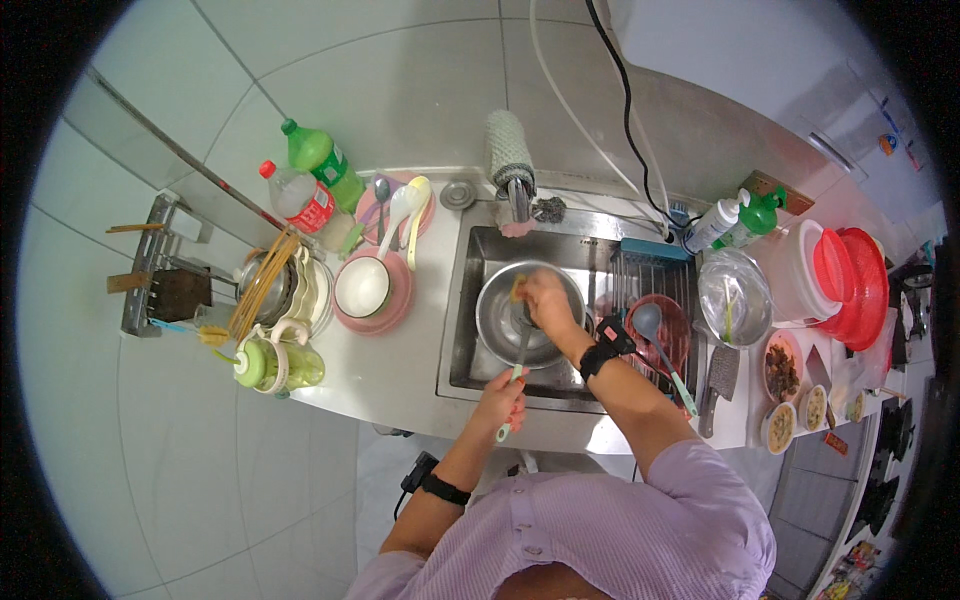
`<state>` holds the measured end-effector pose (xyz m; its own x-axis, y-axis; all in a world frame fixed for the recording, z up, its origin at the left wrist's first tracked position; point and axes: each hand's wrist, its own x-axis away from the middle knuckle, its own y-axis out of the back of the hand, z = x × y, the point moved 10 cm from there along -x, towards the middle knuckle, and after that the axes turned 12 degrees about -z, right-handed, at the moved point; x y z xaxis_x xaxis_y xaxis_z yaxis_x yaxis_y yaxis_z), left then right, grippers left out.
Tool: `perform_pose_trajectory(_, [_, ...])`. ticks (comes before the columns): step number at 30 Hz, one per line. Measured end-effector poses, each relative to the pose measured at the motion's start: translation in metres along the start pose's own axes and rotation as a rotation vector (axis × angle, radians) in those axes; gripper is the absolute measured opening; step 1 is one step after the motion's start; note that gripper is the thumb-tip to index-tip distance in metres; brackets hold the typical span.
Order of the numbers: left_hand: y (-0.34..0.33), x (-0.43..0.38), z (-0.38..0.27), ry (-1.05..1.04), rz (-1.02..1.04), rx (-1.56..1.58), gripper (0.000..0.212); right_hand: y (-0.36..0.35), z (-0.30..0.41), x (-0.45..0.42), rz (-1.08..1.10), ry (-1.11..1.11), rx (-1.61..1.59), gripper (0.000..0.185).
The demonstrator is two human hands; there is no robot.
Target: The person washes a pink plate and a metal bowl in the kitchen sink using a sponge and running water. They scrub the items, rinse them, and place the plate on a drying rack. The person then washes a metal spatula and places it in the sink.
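Note:
My left hand (501, 403) grips the pale green handle (517, 372) of a grey kitchen utensil near the sink's front edge. Its shaft slants up over a stainless steel basin (491, 330), where the head is partly hidden, so its kind is unclear. Over the basin, my right hand (547, 300) is blurred and pinches a yellowish sponge or scrubber (517, 288) against the utensil's upper end. The basin stands in a steel sink (465, 352) below the faucet (518, 195), which is wrapped in a knitted cover. To the right, a grey ladle (647, 321) leans on a reddish colander or bowl (671, 352).
Left of the sink are a white bowl (363, 287) on pink plates, soda bottles (304, 199) and a green-lidded jug (292, 367). On the right lie a cleaver (723, 375), a plastic-lined steel bowl (735, 292), food dishes (781, 365), red baskets (859, 292) and pump bottles (754, 217).

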<state>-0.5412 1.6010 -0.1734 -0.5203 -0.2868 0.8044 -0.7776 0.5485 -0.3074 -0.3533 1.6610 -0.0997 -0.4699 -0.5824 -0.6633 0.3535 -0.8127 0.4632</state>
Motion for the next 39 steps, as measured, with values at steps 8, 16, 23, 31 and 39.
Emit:
perform_pose_trajectory(8, [0.006, -0.003, -0.003, -0.068, -0.012, -0.04, 0.032, 0.015, -0.02, 0.006, -0.045, -0.124, -0.022, 0.016])
perform_pose_trajectory(16, [0.016, -0.02, -0.024, -0.164, -0.069, -0.038, 0.027, -0.029, -0.016, 0.036, 0.237, -0.306, -0.42, 0.021])
perform_pose_trajectory(23, [0.02, -0.04, -0.031, -0.078, -0.06, 0.117, 0.015, -0.013, 0.04, 0.049, 0.321, -0.322, -0.456, 0.022])
perform_pose_trajectory(31, [-0.001, -0.037, -0.033, -0.048, 0.051, 0.112, 0.028, -0.006, -0.007, 0.014, 0.171, -0.265, -0.266, 0.026])
perform_pose_trajectory(39, [0.008, -0.056, -0.032, -0.065, 0.247, 0.113, 0.006, -0.006, 0.051, 0.051, 0.384, -0.382, -0.52, 0.023])
